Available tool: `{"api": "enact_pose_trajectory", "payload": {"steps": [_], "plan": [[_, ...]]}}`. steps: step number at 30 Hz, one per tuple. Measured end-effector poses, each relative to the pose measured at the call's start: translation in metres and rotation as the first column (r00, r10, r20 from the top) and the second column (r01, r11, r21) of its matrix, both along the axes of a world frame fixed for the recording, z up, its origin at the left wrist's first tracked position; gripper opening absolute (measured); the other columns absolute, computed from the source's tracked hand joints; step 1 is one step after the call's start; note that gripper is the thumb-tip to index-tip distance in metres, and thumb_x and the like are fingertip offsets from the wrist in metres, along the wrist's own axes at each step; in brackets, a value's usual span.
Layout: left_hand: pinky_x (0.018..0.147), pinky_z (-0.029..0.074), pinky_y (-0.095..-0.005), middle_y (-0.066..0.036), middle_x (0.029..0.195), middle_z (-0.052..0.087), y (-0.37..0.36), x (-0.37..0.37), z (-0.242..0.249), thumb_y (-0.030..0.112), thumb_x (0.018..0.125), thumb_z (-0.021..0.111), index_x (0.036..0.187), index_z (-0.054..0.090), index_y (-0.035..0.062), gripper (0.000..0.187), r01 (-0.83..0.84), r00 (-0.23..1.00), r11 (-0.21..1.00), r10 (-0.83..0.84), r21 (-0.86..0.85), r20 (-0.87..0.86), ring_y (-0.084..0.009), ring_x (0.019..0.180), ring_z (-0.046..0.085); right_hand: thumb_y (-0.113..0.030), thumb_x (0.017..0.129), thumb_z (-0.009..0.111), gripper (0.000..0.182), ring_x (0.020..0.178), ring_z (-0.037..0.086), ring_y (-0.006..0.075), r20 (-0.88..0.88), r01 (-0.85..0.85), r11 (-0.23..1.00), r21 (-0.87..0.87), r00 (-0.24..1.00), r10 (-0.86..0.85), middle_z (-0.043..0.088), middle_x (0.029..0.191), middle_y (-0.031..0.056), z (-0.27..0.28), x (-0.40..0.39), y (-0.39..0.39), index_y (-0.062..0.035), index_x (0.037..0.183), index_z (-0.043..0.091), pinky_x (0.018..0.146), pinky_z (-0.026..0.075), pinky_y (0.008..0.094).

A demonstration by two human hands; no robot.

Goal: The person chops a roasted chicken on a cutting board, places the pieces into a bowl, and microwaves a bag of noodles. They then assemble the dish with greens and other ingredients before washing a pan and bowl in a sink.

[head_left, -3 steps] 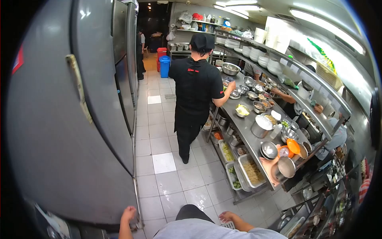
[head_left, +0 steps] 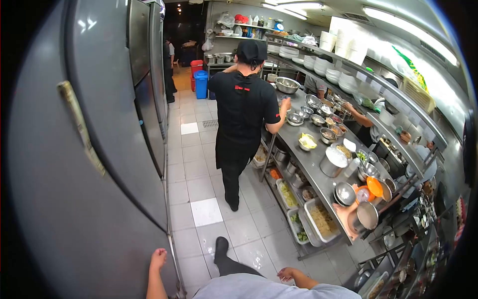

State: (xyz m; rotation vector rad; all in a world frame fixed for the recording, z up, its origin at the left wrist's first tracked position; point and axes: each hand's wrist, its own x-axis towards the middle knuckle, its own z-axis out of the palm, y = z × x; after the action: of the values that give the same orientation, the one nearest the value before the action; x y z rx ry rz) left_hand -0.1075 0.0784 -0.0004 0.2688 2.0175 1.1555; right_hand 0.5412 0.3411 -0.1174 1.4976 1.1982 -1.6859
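Note:
My left hand (head_left: 158, 259) hangs low at the left, close to the grey fridge door (head_left: 114, 164). Its fingers are loosely curled and nothing shows in them. My right hand (head_left: 286, 274) hangs low on the other side, fingers slightly bent and apart, holding nothing. The steel prep table (head_left: 316, 187) stands ahead of it on the right, out of its touch. Below my grey shirt, one dark boot (head_left: 221, 244) is stretched forward on the tiled floor (head_left: 249, 254).
A person in black (head_left: 244, 109) stands ahead beside the table. Metal bowls (head_left: 344, 193), a pot (head_left: 333, 162) and an orange scale (head_left: 363, 193) crowd the tabletop. Food tubs (head_left: 321, 219) fill the lower shelf. Blue bin (head_left: 201, 84) at the back; other people work beyond the table.
My view has moved a little forward and the table sits slightly lower in it. A boot has come forward below me. The person in black has raised their left arm.

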Motion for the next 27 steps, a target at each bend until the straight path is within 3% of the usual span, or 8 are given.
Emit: {"api": "enact_pose_trajectory", "payload": {"steps": [2, 5, 6, 9, 11, 18, 24, 27], "plan": [[0.054, 0.046, -0.0271, 0.001, 0.085, 0.060, 0.080, -0.032, -0.003, 0.017, 0.092, 0.065, 0.105, 0.062, 0.0096, 0.016, -0.016, 1.000, 0.999, 0.017, 0.046, -0.015, -0.0109, 0.066, 0.055, -0.041, 0.090, 0.064, 0.033, 0.075, 0.064, 0.0146, 0.034, -0.005, 1.000, -0.013, 0.999, 0.005, 0.070, 0.101, 0.0006, -0.008, -0.038, 0.069, -0.0174, 0.113, 0.065, 0.062, 0.053, 0.0356], [0.049, 0.046, -0.0297, -0.001, 0.075, 0.060, 0.128, -0.103, -0.036, 0.020, 0.090, 0.067, 0.102, 0.062, 0.0109, 0.015, 0.166, 0.983, 0.982, -0.172, -0.092, -0.061, -0.0115, 0.058, 0.054, -0.043, 0.090, 0.064, 0.035, 0.076, 0.063, 0.0152, -0.269, -0.093, 0.987, 0.129, 0.955, 0.125, 0.069, 0.104, -0.0004, -0.073, -0.121, 0.177, -0.0176, 0.114, 0.066, 0.062, 0.053, 0.0369], [0.044, 0.046, -0.0336, 0.000, 0.069, 0.058, 0.131, -0.121, -0.053, 0.020, 0.092, 0.065, 0.099, 0.062, 0.0128, 0.011, 0.232, 0.972, 0.959, -0.236, -0.161, -0.009, -0.0141, 0.052, 0.054, -0.045, 0.090, 0.062, 0.040, 0.076, 0.063, 0.0169, -0.067, -0.019, 0.994, 0.109, 0.997, 0.026, 0.069, 0.107, 0.0001, -0.030, -0.177, 0.211, -0.0150, 0.116, 0.065, 0.064, 0.054, 0.0386], [0.046, 0.049, -0.0361, 0.000, 0.075, 0.061, 0.151, -0.159, -0.052, 0.024, 0.093, 0.063, 0.101, 0.063, 0.0135, 0.013, 0.276, 0.929, 0.896, -0.155, -0.348, 0.336, -0.0161, 0.054, 0.055, -0.038, 0.096, 0.052, 0.036, 0.073, 0.065, 0.0168, -0.137, -0.068, 0.959, 0.277, 0.984, 0.110, 0.069, 0.100, 0.0051, 0.026, -0.298, 0.326, -0.0103, 0.114, 0.066, 0.062, 0.055, 0.0359], [0.094, 0.049, -0.0267, -0.025, 0.132, 0.058, 0.172, -0.152, 0.038, 0.012, 0.099, 0.058, 0.134, 0.059, 0.0077, 0.035, 0.410, 0.908, 0.803, -0.402, -0.433, 0.116, -0.0166, 0.120, 0.059, -0.039, 0.094, 0.057, 0.034, 0.070, 0.063, 0.0160, -0.188, -0.154, 0.908, 0.389, 0.952, 0.241, 0.068, 0.086, 0.0048, 0.049, -0.371, 0.402, -0.0097, 0.109, 0.067, 0.059, 0.055, 0.0335], [0.079, 0.050, -0.0328, -0.017, 0.113, 0.060, 0.346, -0.271, 0.009, 0.020, 0.095, 0.062, 0.124, 0.059, 0.0089, 0.032, 0.385, 0.917, 0.842, -0.303, -0.376, 0.260, -0.0181, 0.097, 0.058, -0.039, 0.089, 0.070, 0.048, 0.083, 0.064, 0.0140, -0.462, 0.063, 0.901, 0.429, 0.872, 0.159, 0.066, 0.103, 0.0036, 0.136, -0.585, 0.574, -0.0117, 0.126, 0.057, 0.066, 0.053, 0.0299], [0.066, 0.051, -0.0380, -0.010, 0.097, 0.061, 0.532, -0.423, -0.031, 0.027, 0.091, 0.066, 0.116, 0.058, 0.0099, 0.031, 0.456, 0.878, 0.813, -0.343, -0.362, 0.335, -0.0194, 0.077, 0.057, -0.043, 0.084, 0.074, 0.072, 0.072, 0.065, 0.0158, -0.138, -0.077, 0.947, 0.312, 0.982, 0.126, 0.069, 0.097, 0.0037, 0.070, -0.614, 0.665, -0.0181, 0.144, 0.043, 0.062, 0.055, 0.0367], [0.059, 0.051, -0.0406, -0.007, 0.089, 0.061, 0.623, -0.521, -0.068, 0.030, 0.089, 0.067, 0.112, 0.058, 0.0104, 0.032, 0.527, 0.835, 0.779, -0.403, -0.338, 0.375, -0.0200, 0.067, 0.057, -0.045, 0.084, 0.074, 0.075, 0.087, 0.065, 0.0177, 0.007, -0.061, 0.980, 0.189, 0.998, 0.061, 0.066, 0.112, 0.0039, 0.092, -0.611, 0.707, -0.0165, 0.145, 0.042, 0.068, 0.056, 0.0358]]}}
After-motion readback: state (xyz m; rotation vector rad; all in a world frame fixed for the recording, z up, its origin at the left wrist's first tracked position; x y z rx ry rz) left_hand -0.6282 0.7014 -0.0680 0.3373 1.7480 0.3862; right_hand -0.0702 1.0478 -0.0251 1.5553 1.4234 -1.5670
